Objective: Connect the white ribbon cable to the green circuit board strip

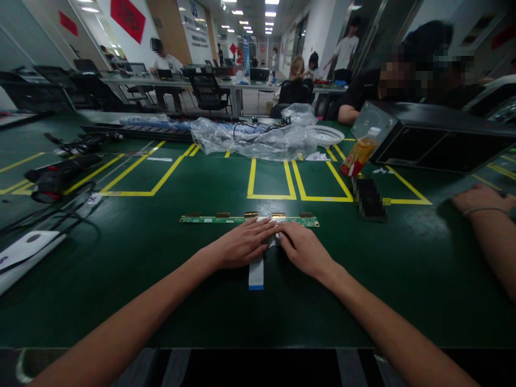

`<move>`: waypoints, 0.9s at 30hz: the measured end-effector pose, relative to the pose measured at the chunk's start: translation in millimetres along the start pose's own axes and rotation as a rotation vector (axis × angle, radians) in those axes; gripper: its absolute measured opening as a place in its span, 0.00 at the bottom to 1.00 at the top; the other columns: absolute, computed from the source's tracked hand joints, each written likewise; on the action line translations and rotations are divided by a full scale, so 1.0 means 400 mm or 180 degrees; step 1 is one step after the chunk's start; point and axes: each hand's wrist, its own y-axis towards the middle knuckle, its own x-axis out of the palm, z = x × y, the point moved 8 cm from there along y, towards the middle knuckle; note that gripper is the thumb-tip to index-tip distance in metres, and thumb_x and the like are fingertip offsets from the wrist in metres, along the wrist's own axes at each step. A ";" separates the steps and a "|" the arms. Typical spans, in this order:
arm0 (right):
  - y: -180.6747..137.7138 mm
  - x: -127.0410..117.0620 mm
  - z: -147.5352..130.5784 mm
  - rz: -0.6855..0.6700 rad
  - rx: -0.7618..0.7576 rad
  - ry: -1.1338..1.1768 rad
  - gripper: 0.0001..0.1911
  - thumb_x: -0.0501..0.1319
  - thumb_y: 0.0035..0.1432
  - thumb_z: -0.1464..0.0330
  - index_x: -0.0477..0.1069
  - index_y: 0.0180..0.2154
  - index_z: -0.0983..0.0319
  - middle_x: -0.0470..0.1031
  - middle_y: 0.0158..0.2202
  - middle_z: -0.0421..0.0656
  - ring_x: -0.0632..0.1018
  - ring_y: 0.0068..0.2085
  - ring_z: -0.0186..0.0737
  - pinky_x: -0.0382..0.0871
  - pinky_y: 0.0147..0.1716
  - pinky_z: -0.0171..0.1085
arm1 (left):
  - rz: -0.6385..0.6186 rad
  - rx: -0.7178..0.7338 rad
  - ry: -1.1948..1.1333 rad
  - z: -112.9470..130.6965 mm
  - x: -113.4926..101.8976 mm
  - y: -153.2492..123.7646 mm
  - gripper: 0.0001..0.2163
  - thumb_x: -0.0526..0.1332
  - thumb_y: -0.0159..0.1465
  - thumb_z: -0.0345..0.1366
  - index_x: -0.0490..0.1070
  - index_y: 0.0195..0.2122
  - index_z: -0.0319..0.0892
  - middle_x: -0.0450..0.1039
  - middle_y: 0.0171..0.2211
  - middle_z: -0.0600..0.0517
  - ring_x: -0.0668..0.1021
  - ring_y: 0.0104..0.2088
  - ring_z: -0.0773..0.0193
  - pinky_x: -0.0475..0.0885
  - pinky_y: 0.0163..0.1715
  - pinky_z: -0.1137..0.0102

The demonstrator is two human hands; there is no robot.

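A long, thin green circuit board with several dark and copper-coloured tabs lies across the table in front of me. My left hand rests flat over the board's middle, fingers stretched out and close together. From beneath it, a white ribbon cable with a blue end runs toward me. My right hand meets the left fingertips at the board, its fingers curled in. A small pale, shiny piece shows under the right fingertips; what they grip is mostly hidden.
Yellow tape lines mark the green table. Clear plastic wrap, a white basket, a drink bottle and a black box stand farther back. Cables lie left. Another person's hand rests at the right.
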 end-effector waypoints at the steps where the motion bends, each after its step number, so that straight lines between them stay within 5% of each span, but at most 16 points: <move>1: 0.001 -0.014 0.010 0.0124 0.0042 0.0051 0.14 0.53 0.69 0.71 0.72 0.52 0.64 0.79 0.52 0.50 0.77 0.54 0.46 0.68 0.58 0.48 | -0.0046 -0.0057 -0.0027 -0.006 0.004 0.002 0.26 0.43 0.76 0.41 0.48 0.73 0.40 0.45 0.73 0.48 0.47 0.73 0.62 0.40 0.71 0.60; 5: 0.000 -0.036 0.023 0.0234 0.0128 0.0155 0.13 0.55 0.68 0.70 0.73 0.51 0.62 0.79 0.50 0.49 0.78 0.52 0.46 0.70 0.55 0.48 | -0.0016 -0.1174 0.0079 -0.149 0.004 -0.025 0.28 0.42 0.76 0.46 0.50 0.72 0.37 0.45 0.73 0.45 0.50 0.73 0.58 0.46 0.70 0.60; 10: -0.002 -0.038 0.016 0.0104 0.0183 0.0183 0.15 0.54 0.69 0.68 0.74 0.52 0.61 0.80 0.50 0.48 0.78 0.52 0.47 0.72 0.52 0.48 | 0.0225 -0.3210 0.0271 -0.441 -0.043 -0.226 0.32 0.37 0.73 0.42 0.50 0.69 0.18 0.47 0.69 0.24 0.56 0.69 0.31 0.57 0.60 0.34; 14: 0.000 -0.035 0.009 0.0010 0.0128 0.0171 0.16 0.54 0.69 0.68 0.75 0.53 0.59 0.80 0.50 0.48 0.78 0.51 0.46 0.72 0.51 0.48 | 0.0454 -0.4137 0.0199 -0.555 -0.059 -0.366 0.35 0.38 0.72 0.50 0.52 0.70 0.27 0.48 0.70 0.26 0.56 0.69 0.30 0.58 0.58 0.32; 18: 0.001 -0.028 0.008 -0.0072 0.0104 0.0178 0.15 0.54 0.69 0.68 0.75 0.51 0.59 0.80 0.48 0.47 0.78 0.50 0.46 0.72 0.51 0.47 | 0.0434 -0.4304 0.0087 -0.565 -0.045 -0.381 0.37 0.38 0.70 0.58 0.50 0.73 0.39 0.46 0.71 0.28 0.54 0.69 0.26 0.55 0.56 0.28; 22: 0.003 -0.026 0.013 -0.0071 0.0113 0.0133 0.14 0.54 0.69 0.68 0.75 0.51 0.60 0.80 0.49 0.47 0.78 0.51 0.46 0.72 0.51 0.47 | 0.0537 -0.4172 0.0259 -0.547 -0.055 -0.354 0.38 0.39 0.71 0.57 0.51 0.71 0.30 0.48 0.70 0.26 0.54 0.69 0.28 0.52 0.58 0.28; 27: 0.005 -0.026 0.010 -0.0064 0.0104 0.0069 0.15 0.54 0.69 0.68 0.75 0.52 0.60 0.80 0.50 0.47 0.78 0.51 0.46 0.73 0.52 0.47 | 0.0241 -0.2906 0.0475 -0.435 -0.043 -0.225 0.35 0.41 0.72 0.55 0.56 0.70 0.32 0.47 0.71 0.31 0.51 0.71 0.36 0.52 0.64 0.39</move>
